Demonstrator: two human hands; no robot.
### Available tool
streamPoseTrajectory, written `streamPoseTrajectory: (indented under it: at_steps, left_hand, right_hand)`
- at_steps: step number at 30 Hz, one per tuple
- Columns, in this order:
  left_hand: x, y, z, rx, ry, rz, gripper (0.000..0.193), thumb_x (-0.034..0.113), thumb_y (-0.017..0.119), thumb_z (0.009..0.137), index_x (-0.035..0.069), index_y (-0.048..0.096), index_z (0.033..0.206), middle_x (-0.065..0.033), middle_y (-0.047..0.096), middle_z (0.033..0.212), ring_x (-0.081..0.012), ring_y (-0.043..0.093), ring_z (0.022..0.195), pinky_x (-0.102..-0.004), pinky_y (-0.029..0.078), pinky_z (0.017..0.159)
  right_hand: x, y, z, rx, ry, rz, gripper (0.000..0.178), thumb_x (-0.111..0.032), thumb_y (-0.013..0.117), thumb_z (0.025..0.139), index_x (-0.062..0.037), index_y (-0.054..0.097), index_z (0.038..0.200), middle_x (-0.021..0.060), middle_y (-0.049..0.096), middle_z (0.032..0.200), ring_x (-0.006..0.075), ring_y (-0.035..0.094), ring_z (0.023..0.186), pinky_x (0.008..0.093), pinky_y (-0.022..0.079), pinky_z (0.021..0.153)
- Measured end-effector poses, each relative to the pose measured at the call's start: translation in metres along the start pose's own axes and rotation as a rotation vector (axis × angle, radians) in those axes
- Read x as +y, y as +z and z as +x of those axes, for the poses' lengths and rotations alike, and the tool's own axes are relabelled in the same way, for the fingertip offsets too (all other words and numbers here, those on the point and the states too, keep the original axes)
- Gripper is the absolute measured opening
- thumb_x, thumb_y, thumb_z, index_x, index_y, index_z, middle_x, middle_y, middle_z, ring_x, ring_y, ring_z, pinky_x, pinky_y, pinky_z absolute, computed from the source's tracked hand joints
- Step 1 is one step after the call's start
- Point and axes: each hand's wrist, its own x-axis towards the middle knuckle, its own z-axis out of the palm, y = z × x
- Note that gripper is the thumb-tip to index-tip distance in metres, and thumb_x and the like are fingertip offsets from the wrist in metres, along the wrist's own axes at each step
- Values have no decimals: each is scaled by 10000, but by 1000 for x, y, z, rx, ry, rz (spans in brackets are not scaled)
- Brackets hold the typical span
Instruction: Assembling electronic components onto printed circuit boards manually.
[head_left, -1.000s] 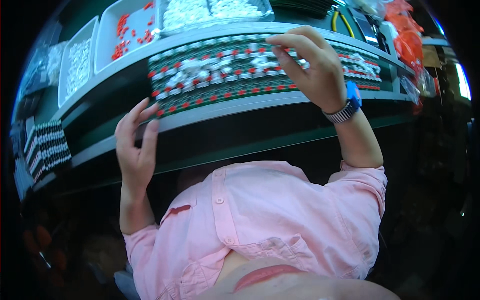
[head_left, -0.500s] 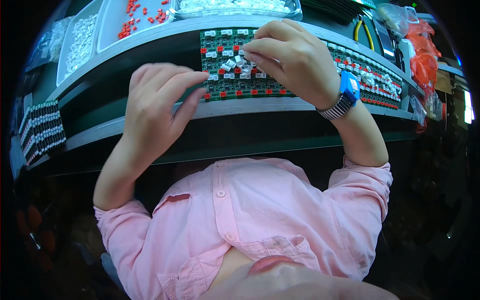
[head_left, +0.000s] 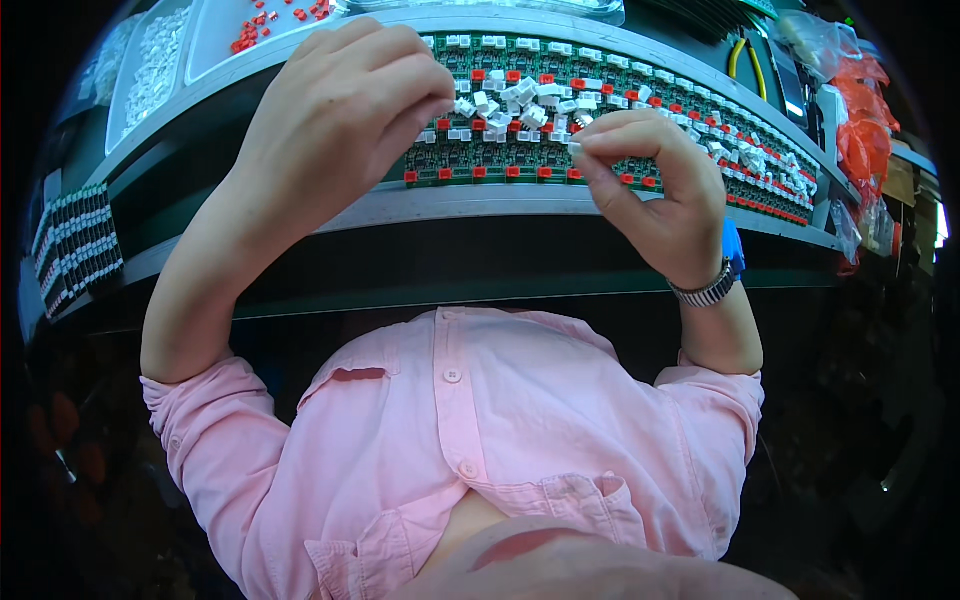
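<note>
A long panel of green circuit boards (head_left: 440, 158) lies across the bench, set with rows of white and red connectors. Loose white connectors (head_left: 525, 95) are heaped on its left half, between my hands. My left hand (head_left: 345, 110) reaches over the panel's left end, fingers closed in a pinch. A white piece shows at its fingertips, but whether they grip it is unclear. Over the panel's front rows, my right hand (head_left: 665, 180) pinches a small white connector (head_left: 575, 148) between thumb and forefinger. A blue-faced watch (head_left: 733, 250) is on my right wrist.
Behind the bench rail (head_left: 300, 50) stand a tray (head_left: 215, 50) with red connectors and a bin of white pieces (head_left: 155, 70). Stacked boards (head_left: 75, 245) are at left. Yellow-handled pliers (head_left: 745, 68) and red plastic bags (head_left: 865, 130) lie at right.
My left hand has moved forward and right, its fingers closing at the panel. My right hand has drawn back toward me and right, now with a white connector in its pinch.
</note>
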Motion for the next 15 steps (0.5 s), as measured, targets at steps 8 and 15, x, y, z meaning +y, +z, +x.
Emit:
streamPoseTrajectory:
  at_steps: [8, 15]
  left_hand:
    - [18, -19, -26, -90, -471, -635, 134, 8, 673, 863, 39, 645, 991, -59, 610, 981, -135, 550, 790, -221, 444, 666]
    - [21, -16, -38, 29, -308, -713, 156, 2, 669, 876, 27, 683, 1029, -74, 612, 1019, -129, 540, 776, -208, 430, 633]
  right_hand:
    - [-4, 8, -7, -163, -98, -205, 281, 43, 716, 781, -32, 681, 1050, 67, 675, 898, 169, 606, 745, 260, 506, 651]
    - [-6, 14, -4, -191, -151, -402, 280, 7, 732, 771, -55, 690, 1040, 37, 676, 908, 176, 613, 768, 270, 502, 670]
